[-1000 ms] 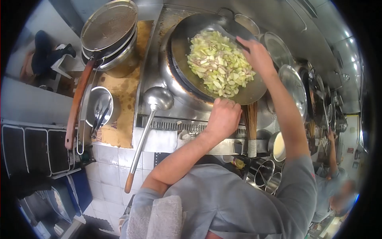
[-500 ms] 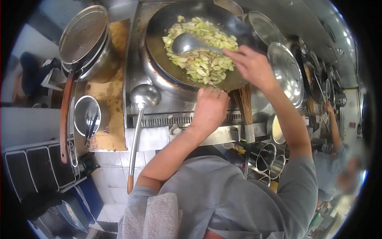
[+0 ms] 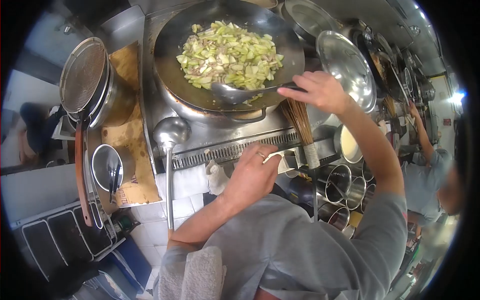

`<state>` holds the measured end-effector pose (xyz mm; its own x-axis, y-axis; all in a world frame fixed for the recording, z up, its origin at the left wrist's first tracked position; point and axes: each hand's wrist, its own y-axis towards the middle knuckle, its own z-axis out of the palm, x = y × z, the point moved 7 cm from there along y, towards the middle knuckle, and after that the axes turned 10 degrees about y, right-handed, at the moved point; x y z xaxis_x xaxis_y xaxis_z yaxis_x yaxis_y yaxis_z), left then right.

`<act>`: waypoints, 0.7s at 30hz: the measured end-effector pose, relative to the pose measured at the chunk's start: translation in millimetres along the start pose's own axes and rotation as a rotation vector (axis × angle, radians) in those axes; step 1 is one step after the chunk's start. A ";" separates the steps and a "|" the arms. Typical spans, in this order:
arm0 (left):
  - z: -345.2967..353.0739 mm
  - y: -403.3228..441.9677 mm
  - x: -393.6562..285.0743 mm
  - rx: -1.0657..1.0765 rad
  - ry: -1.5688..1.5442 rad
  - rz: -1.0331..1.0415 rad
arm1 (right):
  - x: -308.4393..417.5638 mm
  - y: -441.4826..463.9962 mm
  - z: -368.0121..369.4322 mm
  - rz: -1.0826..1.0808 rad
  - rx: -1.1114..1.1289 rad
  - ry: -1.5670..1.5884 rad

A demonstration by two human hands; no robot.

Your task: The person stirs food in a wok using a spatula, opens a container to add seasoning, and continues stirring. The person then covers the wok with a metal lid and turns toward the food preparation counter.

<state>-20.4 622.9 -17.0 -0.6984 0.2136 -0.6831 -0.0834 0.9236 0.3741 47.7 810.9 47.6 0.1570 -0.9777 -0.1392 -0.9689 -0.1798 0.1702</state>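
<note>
A large wok sits on the stove, with a heap of pale green vegetable slices mixed with brownish pieces that look like meat. My right hand is closed round the handle of a metal ladle, whose bowl rests low in the wok at the near edge of the food. Below the wok's loop handle, and apart from it, my left hand hovers over the stove's front ledge. Its fingers are loosely bent, thumb apart, and no object shows in them.
Left of the wok lie a second ladle, a metal pot with utensils and stacked strainers. A bamboo brush, a shiny lid and a pan of pale liquid are on the right. Another person stands far right.
My left hand has let go of the wok's near rim and dropped toward my body. The ladle has come from the middle of the food to its near edge. The view has shifted slightly.
</note>
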 end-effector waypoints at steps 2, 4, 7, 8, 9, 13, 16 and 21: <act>-3.6 0.2 -3.4 -0.010 0.000 0.023 | -16.0 -22.3 -0.6 -0.044 -0.004 -0.023; -4.5 -3.3 3.1 -0.017 0.011 0.004 | -27.9 -34.9 -18.0 0.016 -0.022 -0.095; -14.4 -1.2 7.5 -0.060 0.086 -0.017 | -29.3 -37.6 -50.6 0.233 -0.012 -0.072; -19.0 2.7 7.3 -0.079 0.123 -0.016 | -26.2 -37.2 -60.5 0.372 0.032 0.007; -23.2 7.0 6.4 -0.104 0.170 -0.014 | -23.6 -40.6 -67.8 0.512 0.072 0.084; -39.2 29.5 7.0 -0.218 0.342 -0.008 | -7.6 -55.1 -72.1 0.704 0.148 0.460; -34.0 54.6 19.6 -0.253 0.428 -0.029 | -9.6 -58.9 -4.7 0.803 0.207 0.485; -3.6 64.7 51.0 -0.220 0.365 -0.094 | -37.5 -28.1 36.1 0.940 0.107 0.490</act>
<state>-64.0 692.4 -25.4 -0.8826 -0.0315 -0.4690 -0.2809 0.8354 0.4724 62.1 856.5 12.8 -0.6256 -0.6602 0.4156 -0.7493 0.6569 -0.0844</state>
